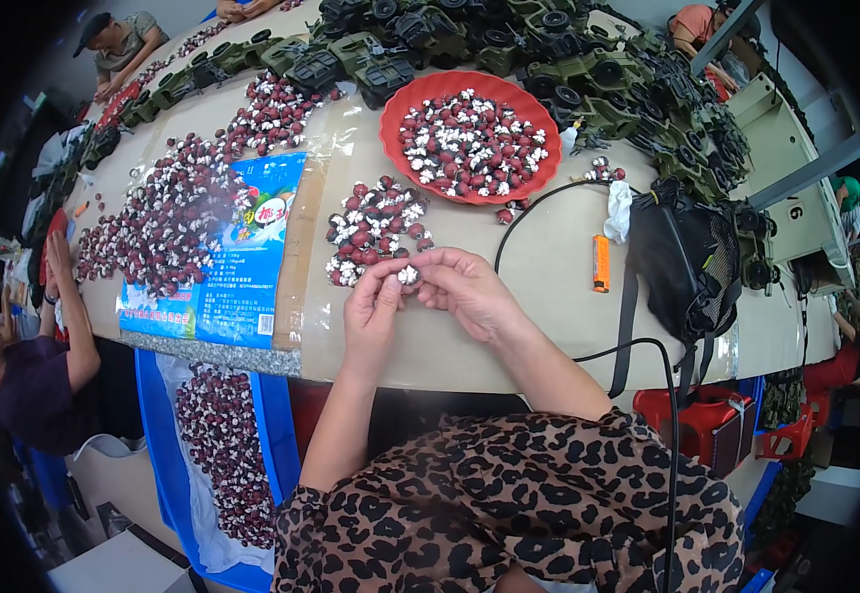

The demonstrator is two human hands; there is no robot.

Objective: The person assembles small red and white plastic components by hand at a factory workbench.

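Between the fingertips of my left hand (372,308) and my right hand (470,295) is a small white and dark red piece (408,275). Both hands are closed in a pinch around it, just above the tabletop. Right beyond my fingers lies a loose heap of similar small pieces (379,219), dark red with lumpy white parts. Behind that heap stands a red scalloped bowl (387,127) holding many more of them. Exactly what these pieces are is too small to tell.
A larger heap (168,212) partly covers a blue printed sheet (252,301) at left. Green toy military vehicles (568,59) crowd the back. To the right are a black bag (682,262), a cable (549,195), and an orange packet (601,264). A blue bin (158,445) stands below; co-workers sit around.
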